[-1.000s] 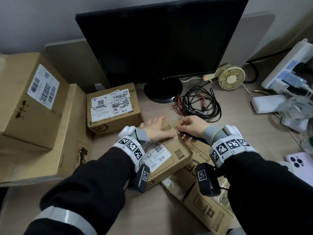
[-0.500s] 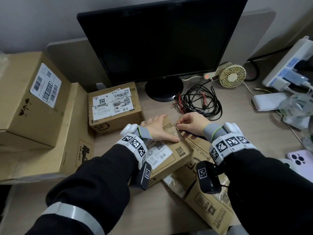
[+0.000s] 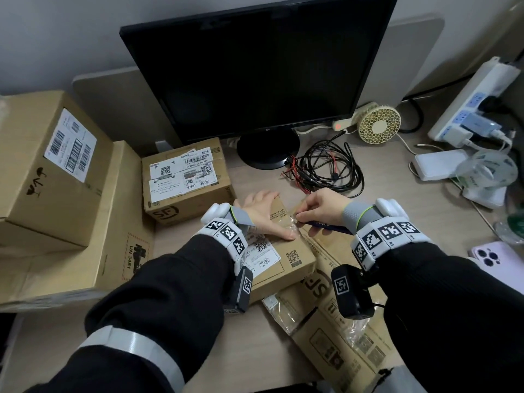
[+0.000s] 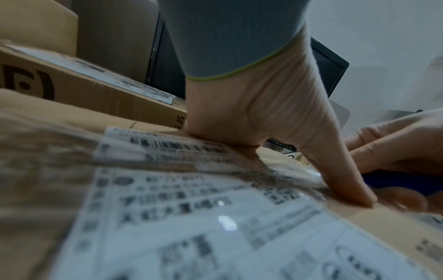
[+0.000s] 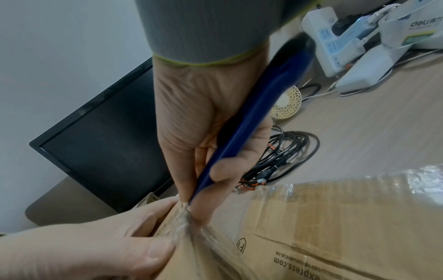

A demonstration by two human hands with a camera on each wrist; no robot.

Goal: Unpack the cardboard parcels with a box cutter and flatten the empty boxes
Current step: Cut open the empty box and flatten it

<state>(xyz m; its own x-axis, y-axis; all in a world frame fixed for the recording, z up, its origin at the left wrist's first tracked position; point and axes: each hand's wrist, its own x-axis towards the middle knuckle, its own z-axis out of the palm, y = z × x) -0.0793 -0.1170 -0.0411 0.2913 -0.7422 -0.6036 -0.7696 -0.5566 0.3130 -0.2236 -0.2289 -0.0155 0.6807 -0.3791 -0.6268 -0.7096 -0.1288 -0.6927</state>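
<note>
Table (image 3: 397, 177) crowded with cardboard, a dark monitor (image 3: 255, 69) behind.
Left hand (image 3: 262, 212) lies flat on the small box (image 3: 283, 259), fingers straight, thumb pressing the lid. Right hand (image 3: 320, 208) grips the blue cutter (image 5: 242, 121), its tip (blade hidden) at the clear tape (image 3: 293, 222) on the seam; that box rests on a flattened box (image 3: 348, 330).

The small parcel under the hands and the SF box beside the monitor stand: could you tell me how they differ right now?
The small parcel lies on flattened cardboard; the SF box sits directly on the desk. The left hand presses the small parcel while the right hand, gripping the blue box cutter, pinches its clear tape; nothing touches the SF box. Both are brown cardboard with white shipping labels.
</note>
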